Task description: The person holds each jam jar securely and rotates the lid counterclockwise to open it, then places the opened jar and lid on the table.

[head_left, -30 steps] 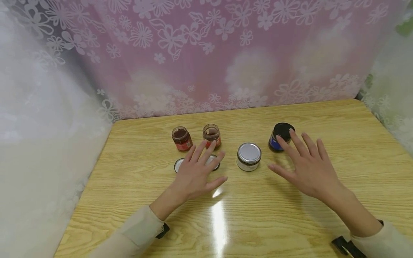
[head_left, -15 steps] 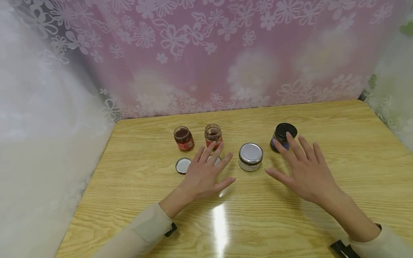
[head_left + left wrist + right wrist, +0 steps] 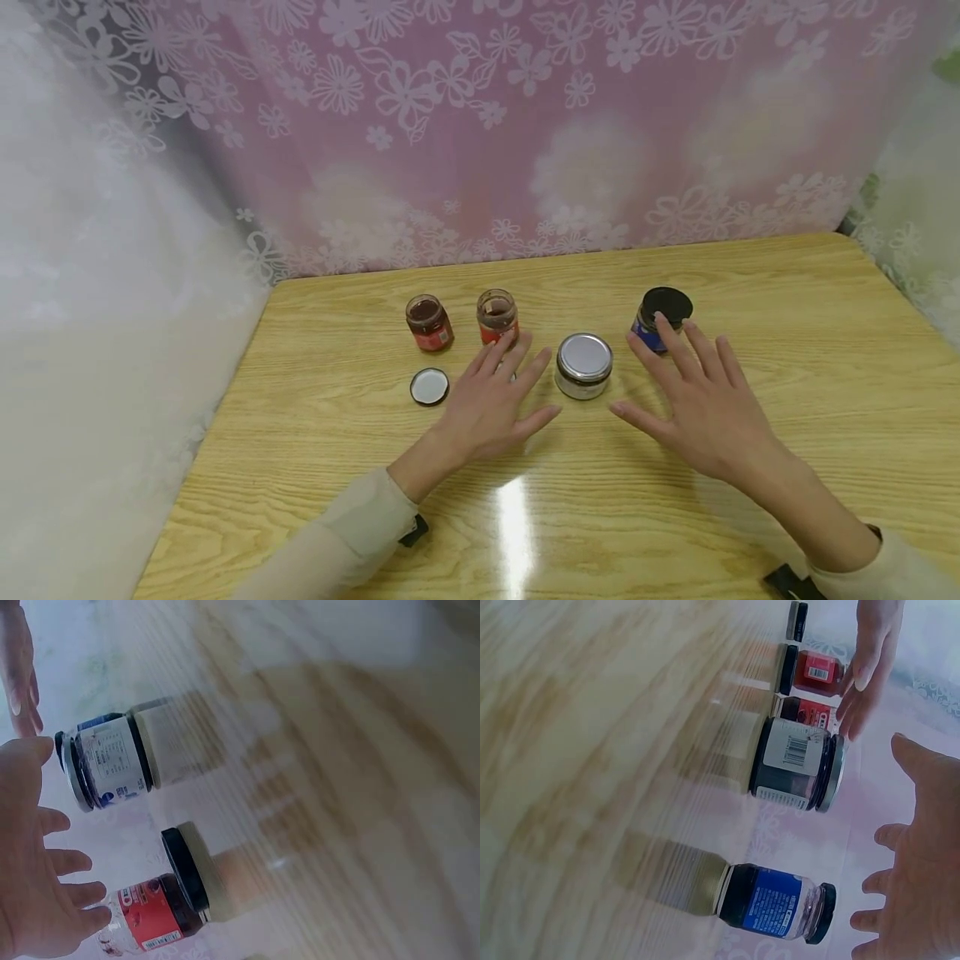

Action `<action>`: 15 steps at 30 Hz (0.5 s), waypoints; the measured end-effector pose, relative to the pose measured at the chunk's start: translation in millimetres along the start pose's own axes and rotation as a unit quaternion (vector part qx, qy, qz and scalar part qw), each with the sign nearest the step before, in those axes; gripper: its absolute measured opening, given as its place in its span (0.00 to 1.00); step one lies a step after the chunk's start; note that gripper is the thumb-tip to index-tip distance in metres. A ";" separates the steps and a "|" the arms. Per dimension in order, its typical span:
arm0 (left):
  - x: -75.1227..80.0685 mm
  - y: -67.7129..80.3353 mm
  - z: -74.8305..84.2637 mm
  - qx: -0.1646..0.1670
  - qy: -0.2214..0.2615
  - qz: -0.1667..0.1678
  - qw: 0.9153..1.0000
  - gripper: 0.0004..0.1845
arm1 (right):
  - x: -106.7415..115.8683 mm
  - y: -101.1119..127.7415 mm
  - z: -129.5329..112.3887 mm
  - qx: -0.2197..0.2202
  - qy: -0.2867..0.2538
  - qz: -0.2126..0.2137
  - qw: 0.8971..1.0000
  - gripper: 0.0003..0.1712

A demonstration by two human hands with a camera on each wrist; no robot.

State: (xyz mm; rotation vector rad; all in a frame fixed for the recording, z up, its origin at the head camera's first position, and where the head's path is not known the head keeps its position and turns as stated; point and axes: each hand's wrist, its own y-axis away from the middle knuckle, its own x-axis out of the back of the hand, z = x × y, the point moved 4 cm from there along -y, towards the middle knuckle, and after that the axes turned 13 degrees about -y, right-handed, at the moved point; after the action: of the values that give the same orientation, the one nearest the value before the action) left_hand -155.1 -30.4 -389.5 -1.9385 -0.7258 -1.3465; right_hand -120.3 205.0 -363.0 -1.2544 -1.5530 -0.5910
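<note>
My left hand (image 3: 487, 408) is held over the table with its fingers spread, left of a squat silver-lidded jar (image 3: 583, 368). It holds nothing. Under its fingers, a second lid (image 3: 513, 377) is mostly hidden. Further left, a loose white-lined lid (image 3: 429, 387) lies upturned. Two uncapped jars stand behind: a dark red one (image 3: 430, 325) and a partly emptied red-labelled one (image 3: 497, 317). My right hand (image 3: 705, 408), empty with fingers apart, overlaps the black-lidded, blue-labelled jar (image 3: 667, 307) in the head view. In the right wrist view that jar (image 3: 769, 902) stands apart from the fingers.
The jars stand on a wood-grain table (image 3: 315, 467) whose far edge meets a pink flowered curtain (image 3: 480, 150). Pale cloth hangs at the left side (image 3: 112, 333) and the right side (image 3: 911, 208). Light glares off the tabletop in front of the hands.
My left hand has moved right toward the silver-lidded jar, uncovering the left loose lid. My right hand has shifted slightly left and nearer to me. The jars keep their places.
</note>
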 end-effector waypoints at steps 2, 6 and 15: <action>-0.2 -1.1 2.0 0.001 0.006 -0.004 1.000 0.38 | -0.7 -0.2 -1.6 0.002 -0.003 -0.002 1.000 0.50; -0.9 -4.6 6.0 0.001 0.015 -0.015 1.000 0.40 | -2.8 -1.3 -4.5 0.007 -0.010 -0.007 1.000 0.49; -5.0 -16.9 12.9 0.016 0.099 -0.054 0.994 0.46 | -5.8 -3.4 -5.9 0.012 -0.011 -0.007 1.000 0.49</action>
State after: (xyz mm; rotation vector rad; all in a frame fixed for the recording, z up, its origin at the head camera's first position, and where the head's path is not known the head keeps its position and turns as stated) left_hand -161.8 -10.1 -394.0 -1.7325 -0.7593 -1.5575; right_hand -121.4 196.4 -365.4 -1.2364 -1.5839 -0.5684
